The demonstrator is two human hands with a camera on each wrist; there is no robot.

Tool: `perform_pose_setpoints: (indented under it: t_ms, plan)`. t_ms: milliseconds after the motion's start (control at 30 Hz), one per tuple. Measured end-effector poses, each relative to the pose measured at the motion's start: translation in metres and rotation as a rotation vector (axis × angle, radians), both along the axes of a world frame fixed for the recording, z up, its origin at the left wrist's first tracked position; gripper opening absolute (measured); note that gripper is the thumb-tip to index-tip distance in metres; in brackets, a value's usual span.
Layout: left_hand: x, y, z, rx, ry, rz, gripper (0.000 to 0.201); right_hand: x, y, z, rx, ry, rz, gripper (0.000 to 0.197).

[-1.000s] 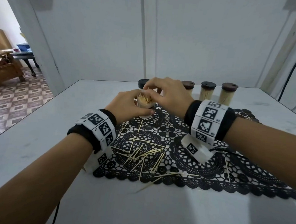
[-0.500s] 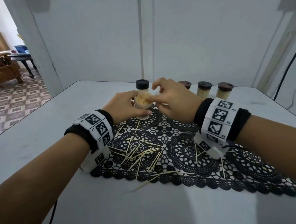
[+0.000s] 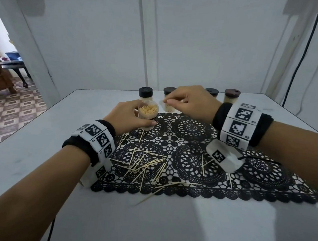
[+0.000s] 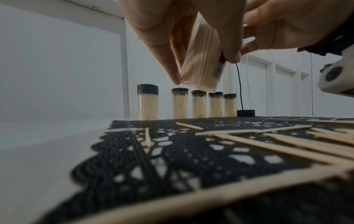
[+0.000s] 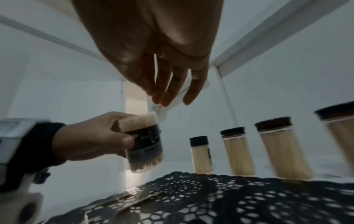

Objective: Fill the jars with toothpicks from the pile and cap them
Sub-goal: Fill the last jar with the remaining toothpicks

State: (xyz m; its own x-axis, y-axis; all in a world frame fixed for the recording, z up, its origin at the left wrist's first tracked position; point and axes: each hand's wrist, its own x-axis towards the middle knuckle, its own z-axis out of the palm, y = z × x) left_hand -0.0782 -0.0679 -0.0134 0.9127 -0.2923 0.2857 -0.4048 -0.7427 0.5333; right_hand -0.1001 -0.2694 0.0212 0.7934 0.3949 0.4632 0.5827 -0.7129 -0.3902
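Left hand [image 3: 129, 115] wrapped round the open jar [image 3: 147, 118], lifted just clear of the black lace mat [image 3: 189, 158] and tipped toward the wearer, likely to settle the sticks and keep the mouth reachable for capping. Packed nearly to the rim with pale toothpicks, clear-walled, a dark label band on one side (print too blurred to read). Right hand [image 3: 190, 101] raised beside it and a little farther back, fingers loosely extended and holding nothing that can be made out, so an open grip, probably heading for the loose black cap [image 4: 245, 113] standing on the worktop [image 3: 42, 160] near the row. Behind, a line of capped jars [image 5: 237, 151], already full. Scattered toothpicks [image 3: 144, 165] still lying across the mat near the front edge, one or two over it. Judged: this jar full, capping next.
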Motion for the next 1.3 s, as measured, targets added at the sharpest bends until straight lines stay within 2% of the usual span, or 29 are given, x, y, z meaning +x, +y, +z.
perform_pose_setpoints:
  t_ms: [100, 233, 300, 367, 533, 767, 933, 1100, 1167, 1267, 1300]
  plan:
    - [0.000, 0.001, 0.001, 0.006, 0.011, 0.005, 0.058, -0.010, -0.026, 0.004, -0.148, 0.118, -0.055, 0.021]
    - [0.001, 0.002, 0.001, 0.020, 0.013, 0.024, 0.061, -0.030, -0.061, -0.008, -0.666, 0.456, -0.076, 0.029]
    - [0.001, 0.002, 0.002, 0.027, 0.009, 0.022, 0.060, -0.040, -0.075, -0.019, -0.882, 0.517, -0.088, 0.042]
    - [0.001, 0.002, 0.002, 0.045, 0.002, 0.025, 0.060, -0.048, -0.086, -0.028, -0.961, 0.542, -0.075, 0.048]
    - [0.001, 0.002, 0.002, 0.045, -0.009, 0.020, 0.058, -0.062, -0.096, -0.043, -0.880, 0.486, -0.054, 0.050]
    - [0.001, 0.001, 0.000, 0.019, -0.006, 0.018, 0.056, -0.062, -0.082, -0.051, -0.751, 0.365, -0.045, 0.019]
    - [0.000, 0.002, 0.001, 0.027, -0.016, 0.016, 0.055, -0.057, -0.072, -0.054, -0.814, 0.364, -0.032, 0.006]
    - [-0.001, 0.001, 0.001, 0.029, -0.016, 0.016, 0.054, -0.053, -0.073, -0.053, -0.789, 0.421, -0.020, 0.011]
    - [-0.001, 0.001, 0.001, 0.020, -0.015, 0.012, 0.054, -0.051, -0.076, -0.051, -0.727, 0.444, -0.011, 0.017]
    - [0.000, 0.002, 0.001, 0.023, -0.020, 0.008, 0.054, -0.051, -0.079, -0.046, -0.594, 0.473, 0.010, 0.007]
    - [0.000, 0.001, 0.001, 0.026, -0.022, 0.009, 0.054, -0.051, -0.080, -0.045, -0.557, 0.469, 0.026, 0.010]
